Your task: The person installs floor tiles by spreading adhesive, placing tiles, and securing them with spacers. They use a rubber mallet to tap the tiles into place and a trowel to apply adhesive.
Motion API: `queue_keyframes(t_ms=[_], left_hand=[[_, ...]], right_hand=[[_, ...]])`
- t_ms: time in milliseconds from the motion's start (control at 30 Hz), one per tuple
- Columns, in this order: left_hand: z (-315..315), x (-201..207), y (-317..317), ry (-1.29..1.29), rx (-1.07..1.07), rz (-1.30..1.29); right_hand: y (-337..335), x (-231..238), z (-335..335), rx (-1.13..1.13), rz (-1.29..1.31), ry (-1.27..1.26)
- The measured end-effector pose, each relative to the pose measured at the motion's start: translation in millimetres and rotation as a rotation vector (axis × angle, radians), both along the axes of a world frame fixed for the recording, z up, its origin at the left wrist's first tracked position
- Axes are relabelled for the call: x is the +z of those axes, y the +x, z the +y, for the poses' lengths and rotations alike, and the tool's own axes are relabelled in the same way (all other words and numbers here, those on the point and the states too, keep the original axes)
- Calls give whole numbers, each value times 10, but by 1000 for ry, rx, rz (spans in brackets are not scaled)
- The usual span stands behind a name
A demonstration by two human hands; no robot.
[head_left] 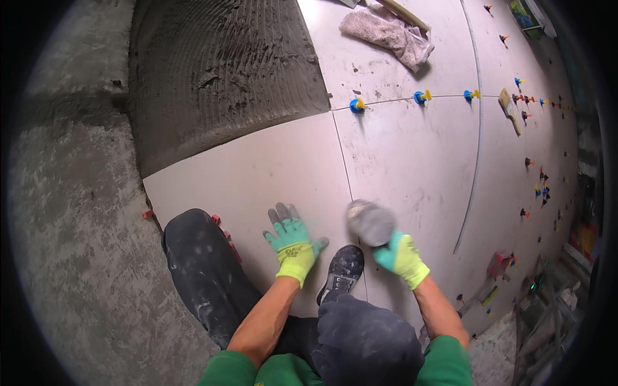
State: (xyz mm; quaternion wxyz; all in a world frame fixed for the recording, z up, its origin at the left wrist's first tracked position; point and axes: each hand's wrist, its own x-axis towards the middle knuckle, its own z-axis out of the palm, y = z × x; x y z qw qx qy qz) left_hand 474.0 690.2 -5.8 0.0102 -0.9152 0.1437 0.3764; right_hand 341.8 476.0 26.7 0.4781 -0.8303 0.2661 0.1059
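My left hand [291, 241], in a green and yellow work glove, lies flat on a large pale floor tile [257, 167] with its fingers spread. In my right hand [402, 258], gloved the same way, is a mallet whose round grey head [371, 222] is blurred by motion. The mallet head is over the joint between this tile and the one to its right; whether it touches the surface I cannot tell. My fingers wrap round its handle, which is mostly hidden. My shoe [345, 267] rests on the tile between both hands.
Combed grey mortar [225, 77] covers the floor beyond the tile. Blue and yellow levelling clips [357, 106] stand along the far joint. A dirty cloth [389, 35], a brush [509, 112] and a long cord [476, 148] lie on the tiles. Red pieces [225, 235] sit beside my knee.
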Motion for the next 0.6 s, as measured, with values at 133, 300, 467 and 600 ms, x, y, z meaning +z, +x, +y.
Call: queue_keyframes(t_ms=[133,300,467,600], left_hand=[[177,-293,-65,113,-268,-321],[214,-310,-92,8,-120,-78],[154,-235,-27,45,-249,-329],[136,-190,2,106,-182,-13]], right_hand=[[428,25,208,682,-115,-9],[709,-186,4,668,12,-160],[733,-73,-11,658,-156,-73],[856,-80,19,674,-24,-110]])
